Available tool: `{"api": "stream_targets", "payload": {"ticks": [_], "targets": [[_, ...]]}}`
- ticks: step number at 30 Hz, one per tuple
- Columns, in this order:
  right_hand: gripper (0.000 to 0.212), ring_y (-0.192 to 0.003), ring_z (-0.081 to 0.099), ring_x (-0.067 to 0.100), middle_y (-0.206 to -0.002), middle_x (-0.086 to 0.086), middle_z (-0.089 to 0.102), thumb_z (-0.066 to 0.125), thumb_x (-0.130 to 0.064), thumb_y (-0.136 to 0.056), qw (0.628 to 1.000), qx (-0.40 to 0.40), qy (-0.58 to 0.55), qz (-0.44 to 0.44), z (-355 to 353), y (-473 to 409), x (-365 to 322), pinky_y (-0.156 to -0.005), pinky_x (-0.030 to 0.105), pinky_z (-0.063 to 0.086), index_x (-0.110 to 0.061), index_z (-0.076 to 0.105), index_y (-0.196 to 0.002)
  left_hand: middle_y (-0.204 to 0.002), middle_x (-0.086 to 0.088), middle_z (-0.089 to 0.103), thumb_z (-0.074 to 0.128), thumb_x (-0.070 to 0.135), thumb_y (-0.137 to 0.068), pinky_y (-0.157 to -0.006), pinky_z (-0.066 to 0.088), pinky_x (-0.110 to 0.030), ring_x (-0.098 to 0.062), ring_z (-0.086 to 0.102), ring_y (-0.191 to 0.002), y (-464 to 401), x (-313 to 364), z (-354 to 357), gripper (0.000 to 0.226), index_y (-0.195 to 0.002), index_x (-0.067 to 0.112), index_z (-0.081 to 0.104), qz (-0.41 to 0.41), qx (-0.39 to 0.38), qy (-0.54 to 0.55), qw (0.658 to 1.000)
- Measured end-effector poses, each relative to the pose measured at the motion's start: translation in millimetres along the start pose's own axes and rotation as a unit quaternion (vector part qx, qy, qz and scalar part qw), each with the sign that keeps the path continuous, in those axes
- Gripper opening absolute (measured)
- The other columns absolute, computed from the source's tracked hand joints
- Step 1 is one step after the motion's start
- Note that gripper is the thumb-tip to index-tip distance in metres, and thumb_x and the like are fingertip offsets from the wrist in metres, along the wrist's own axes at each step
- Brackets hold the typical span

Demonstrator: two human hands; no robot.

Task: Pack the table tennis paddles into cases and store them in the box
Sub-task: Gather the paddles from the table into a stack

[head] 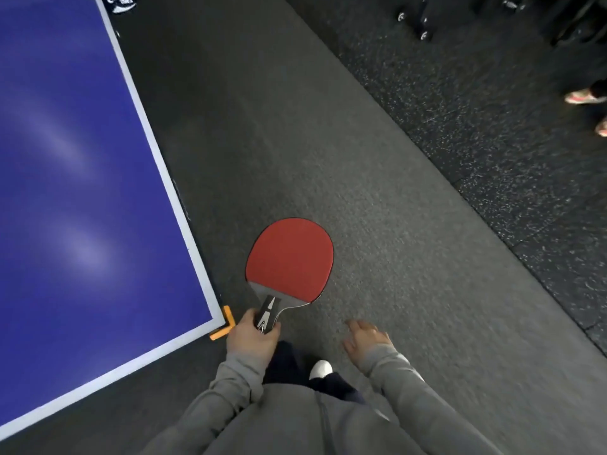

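A red-faced table tennis paddle [290, 261] is held by its handle in the left hand [251, 338], fingers wrapped round the grip, blade pointing forward over the grey carpeted floor [377, 224]. The right hand [366, 339] is held out beside it, fingers loosely spread, nothing carried. The paddle is just off the near right corner of the blue table tennis table [82, 192], beside the orange corner guard [223, 325], and is not resting on the table. The part of the table top that shows carries no paddles.

No case and no box can be seen anywhere in view, so no packing is shown as done. Judged stage: early, one paddle collected and carried; it is uncased. Left to do, as far as can be judged: a case to be reached, the paddle slid in and closed, other paddles handled likewise, all stored in the box. Number of remaining paddles cannot be told.

A white shoe [321, 369] shows below; another person's feet [586, 96] at far right.
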State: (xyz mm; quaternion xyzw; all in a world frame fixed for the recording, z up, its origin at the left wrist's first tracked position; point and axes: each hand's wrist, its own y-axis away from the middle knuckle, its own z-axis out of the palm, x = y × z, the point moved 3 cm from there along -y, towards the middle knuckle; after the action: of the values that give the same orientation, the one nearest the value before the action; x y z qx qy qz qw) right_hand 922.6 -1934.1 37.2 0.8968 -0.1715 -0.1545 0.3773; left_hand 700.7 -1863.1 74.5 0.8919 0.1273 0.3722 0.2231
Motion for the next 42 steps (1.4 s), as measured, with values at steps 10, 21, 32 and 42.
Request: {"api": "stream_targets", "payload": {"ticks": [10,21,32,42], "targets": [[0.046,-0.128,0.044,0.026,-0.142,0.01,0.041,0.036,-0.038,-0.096,0.994,-0.061,0.083,-0.025,-101,-124,23,-0.106,0.034,0.037,-0.018,0.035,-0.137,-0.067,0.009,0.06,0.072,0.032,-0.073,-0.073,0.05,-0.031,-0.026,0.064,-0.078,-111,62,3,0.02,-0.079,0.028,0.053,-0.058,0.082,0.047,0.994],[0.042,-0.12,0.051,0.03,-0.134,0.01,0.052,0.04,-0.039,-0.094,0.992,-0.039,0.116,-0.034,-280,-278,-62,-0.101,0.035,0.042,-0.018,0.047,-0.129,-0.077,-0.003,0.063,0.067,0.033,-0.079,-0.07,0.041,-0.03,-0.03,0.062,-0.085,-279,170,-46,0.019,-0.082,0.019,0.054,-0.087,0.088,0.061,0.99],[0.04,-0.12,0.05,0.027,-0.133,0.006,0.05,0.04,-0.041,-0.093,0.975,-0.042,0.184,-0.115,-425,-446,-159,-0.098,0.037,0.041,-0.021,0.048,-0.126,-0.074,-0.007,0.064,0.065,0.025,-0.077,-0.075,0.049,-0.036,-0.033,0.061,-0.079,-429,255,-85,0.015,-0.078,0.015,0.054,-0.178,0.172,0.108,0.963],[0.042,-0.126,0.044,0.027,-0.138,0.008,0.045,0.034,-0.037,-0.097,0.946,-0.034,0.253,-0.197,-572,-576,-231,-0.103,0.039,0.04,-0.014,0.043,-0.131,-0.066,-0.002,0.059,0.066,0.026,-0.077,-0.07,0.048,-0.035,-0.029,0.059,-0.072,-559,353,-125,0.016,-0.072,0.02,0.052,-0.227,0.23,0.166,0.932]]}}
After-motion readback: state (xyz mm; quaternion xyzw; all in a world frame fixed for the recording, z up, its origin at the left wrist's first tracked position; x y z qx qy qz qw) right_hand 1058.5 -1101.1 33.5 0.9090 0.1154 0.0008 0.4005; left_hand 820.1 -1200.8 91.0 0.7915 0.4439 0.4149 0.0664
